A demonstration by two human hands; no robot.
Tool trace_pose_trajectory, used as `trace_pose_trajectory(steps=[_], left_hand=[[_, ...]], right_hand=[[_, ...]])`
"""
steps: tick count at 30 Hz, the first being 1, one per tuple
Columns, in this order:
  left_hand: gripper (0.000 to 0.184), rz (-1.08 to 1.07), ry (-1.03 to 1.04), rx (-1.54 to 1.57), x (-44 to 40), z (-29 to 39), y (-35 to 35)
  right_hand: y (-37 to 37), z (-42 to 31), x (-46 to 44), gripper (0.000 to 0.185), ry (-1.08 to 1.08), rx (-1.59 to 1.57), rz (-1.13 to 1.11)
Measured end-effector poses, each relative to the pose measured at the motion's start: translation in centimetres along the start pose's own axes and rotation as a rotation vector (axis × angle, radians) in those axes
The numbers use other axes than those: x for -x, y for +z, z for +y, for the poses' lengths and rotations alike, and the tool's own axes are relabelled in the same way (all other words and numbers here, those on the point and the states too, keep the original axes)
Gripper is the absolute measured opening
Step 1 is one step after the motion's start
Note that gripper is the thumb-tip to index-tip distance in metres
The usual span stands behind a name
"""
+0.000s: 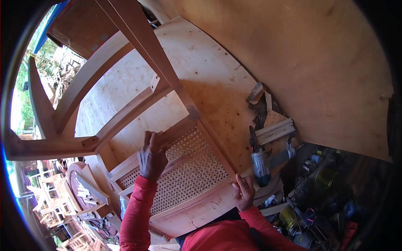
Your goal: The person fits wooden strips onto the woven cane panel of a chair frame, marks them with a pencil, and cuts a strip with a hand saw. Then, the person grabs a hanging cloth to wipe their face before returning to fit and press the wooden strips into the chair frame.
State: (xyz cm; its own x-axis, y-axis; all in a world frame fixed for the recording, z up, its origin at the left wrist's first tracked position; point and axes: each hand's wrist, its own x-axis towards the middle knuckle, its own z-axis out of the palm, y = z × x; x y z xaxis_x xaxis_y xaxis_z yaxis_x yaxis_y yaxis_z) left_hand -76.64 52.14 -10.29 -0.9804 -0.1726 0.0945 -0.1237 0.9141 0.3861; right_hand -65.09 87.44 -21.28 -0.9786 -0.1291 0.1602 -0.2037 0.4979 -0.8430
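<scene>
A wooden chair frame (138,37) lies on its side on a plywood bench (209,96), with a woven cane panel (188,175) set in its lower part. Above the cane, near a rail, is my left hand (151,157), its fingers bent; whether it holds anything is hidden. My right hand (244,191) is at the frame's lower right corner, thumb and fingers round the wooden edge. Both forearms are in red sleeves.
Right of the frame stand a bottle (260,167) and a metal-coloured level or rail (274,131), beside wood scraps (261,102). A large plywood sheet (318,71) rises behind. Cans and clutter (324,180) fill the lower right. Small wooden frames (52,188) show at the lower left.
</scene>
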Motion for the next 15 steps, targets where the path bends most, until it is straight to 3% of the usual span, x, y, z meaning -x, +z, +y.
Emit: trace_pose_trajectory(steps=[11, 15], left_hand=[[0.029, -0.003, -0.035, 0.013, 0.3, -0.6, 0.1], [0.035, 0.042, 0.139, 0.041, 0.2, -2.5, 0.9]], right_hand=[[-0.8, -0.3, -0.6, 0.048, -0.047, 0.011, 0.002], [-2.8, -2.0, 0.4, 0.04, -0.018, 0.027, -0.015]])
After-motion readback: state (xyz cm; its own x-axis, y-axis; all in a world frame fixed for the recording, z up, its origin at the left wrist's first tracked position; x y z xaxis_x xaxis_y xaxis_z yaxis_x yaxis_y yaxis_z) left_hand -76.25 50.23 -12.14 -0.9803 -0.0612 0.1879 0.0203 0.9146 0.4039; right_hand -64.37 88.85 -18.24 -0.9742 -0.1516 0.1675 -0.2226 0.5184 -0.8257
